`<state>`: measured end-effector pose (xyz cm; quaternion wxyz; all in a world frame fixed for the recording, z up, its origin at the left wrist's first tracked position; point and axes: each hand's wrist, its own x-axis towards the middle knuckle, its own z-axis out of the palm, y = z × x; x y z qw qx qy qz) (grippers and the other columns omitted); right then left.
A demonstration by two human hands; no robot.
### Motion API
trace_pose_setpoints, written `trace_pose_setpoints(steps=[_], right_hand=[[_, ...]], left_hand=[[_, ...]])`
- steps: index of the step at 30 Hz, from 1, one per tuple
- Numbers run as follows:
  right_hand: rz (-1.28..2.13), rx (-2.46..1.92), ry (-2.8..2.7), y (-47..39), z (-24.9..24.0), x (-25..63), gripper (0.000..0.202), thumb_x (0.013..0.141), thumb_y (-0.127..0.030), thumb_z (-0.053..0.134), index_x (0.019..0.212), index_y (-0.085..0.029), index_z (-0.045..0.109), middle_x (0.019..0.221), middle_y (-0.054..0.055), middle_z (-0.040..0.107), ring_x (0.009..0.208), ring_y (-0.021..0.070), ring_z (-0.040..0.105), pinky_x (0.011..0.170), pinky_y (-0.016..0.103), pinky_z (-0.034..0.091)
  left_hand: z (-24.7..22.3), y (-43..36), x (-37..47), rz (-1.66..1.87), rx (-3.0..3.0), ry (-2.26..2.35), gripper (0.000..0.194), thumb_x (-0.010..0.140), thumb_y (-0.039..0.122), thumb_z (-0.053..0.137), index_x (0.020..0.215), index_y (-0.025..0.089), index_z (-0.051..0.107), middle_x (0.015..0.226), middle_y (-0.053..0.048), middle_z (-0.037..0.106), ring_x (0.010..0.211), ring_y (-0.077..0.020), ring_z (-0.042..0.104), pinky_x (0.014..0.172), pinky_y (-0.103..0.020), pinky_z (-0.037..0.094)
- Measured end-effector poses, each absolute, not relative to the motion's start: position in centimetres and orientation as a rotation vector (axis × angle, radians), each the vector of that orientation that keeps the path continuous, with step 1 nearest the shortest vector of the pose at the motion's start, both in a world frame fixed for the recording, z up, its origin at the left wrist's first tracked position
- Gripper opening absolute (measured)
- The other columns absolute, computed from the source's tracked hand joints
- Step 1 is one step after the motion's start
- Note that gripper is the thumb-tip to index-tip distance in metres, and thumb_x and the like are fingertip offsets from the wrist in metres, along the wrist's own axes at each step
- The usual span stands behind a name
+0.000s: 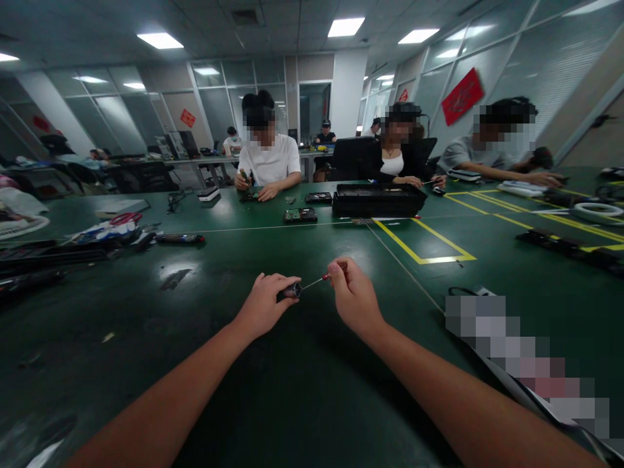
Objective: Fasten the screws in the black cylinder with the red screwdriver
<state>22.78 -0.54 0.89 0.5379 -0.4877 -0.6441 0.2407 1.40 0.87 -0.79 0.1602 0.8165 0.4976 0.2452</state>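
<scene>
My left hand is closed around a dark cylindrical object, its round end facing right; most of it is hidden in the fingers. In my right hand is a thin screwdriver with a red handle, pinched between thumb and fingers. Its slim metal shaft points left and reaches the cylinder's round end; whether the tip is inside or only touching, I cannot tell. Both hands are held above the green table.
Across the table stands a long black box-like casing, with a green circuit-board part beside it. Tools and red-handled scissors lie at left. Yellow tape marks the right side. Several people work opposite.
</scene>
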Motion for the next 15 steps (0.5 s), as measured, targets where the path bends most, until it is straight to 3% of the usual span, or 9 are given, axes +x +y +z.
trace_pose_setpoints(steps=[11,15], right_hand=[[0.405,-1.187,-1.694,-0.69,1.28,22.77,0.023,0.101,-0.036,0.043,0.091,-0.022,0.057,0.077,0.003,0.066,0.067,0.019,0.061,0.062,0.031,0.04],[0.317,-1.249,-1.7,-0.69,1.47,22.91,0.022,0.101,-0.035,0.043,0.091,-0.02,0.057,0.075,0.003,0.066,0.064,0.0177,0.06,0.06,0.029,0.039]], left_hand=[[-0.64,0.65,1.83,0.637,2.32,1.408,0.04,0.091,0.025,0.064,0.131,0.029,0.062,0.119,-0.005,0.064,0.114,-0.026,0.055,0.113,-0.057,0.027],[-0.96,0.84,1.72,0.685,2.308,1.382,0.04,0.09,0.025,0.065,0.13,0.028,0.063,0.117,-0.004,0.065,0.113,-0.0242,0.056,0.108,-0.049,0.036]])
